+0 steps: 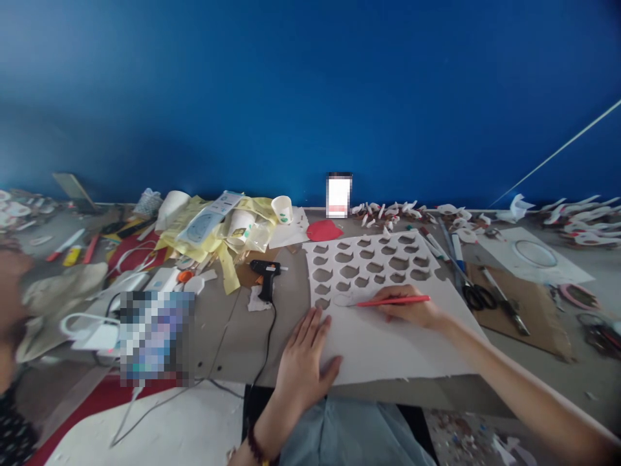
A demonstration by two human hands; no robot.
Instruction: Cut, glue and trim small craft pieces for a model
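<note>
A white sheet of paper (388, 349) lies before me, with rows of fish- or bird-shaped holes cut through its upper part. My right hand (405, 309) grips a slim red pen-shaped tool (395, 301), held low and pointing left. Whether it is a pen or a craft knife I cannot tell. Its thin tip touches the paper at a faint curved outline (343, 299), just right of the lowest hole. My left hand (305, 359) rests flat on the sheet's left edge, fingers stretched out and holding nothing.
Left of the paper lies a black glue gun (266, 275) with its cord. Scissors (478, 296) and a utility knife (507, 301) lie on cardboard at right. Small white paper figures (388, 210) line the wall. A phone (339, 194) stands behind. Another person's arm (12, 285) shows far left.
</note>
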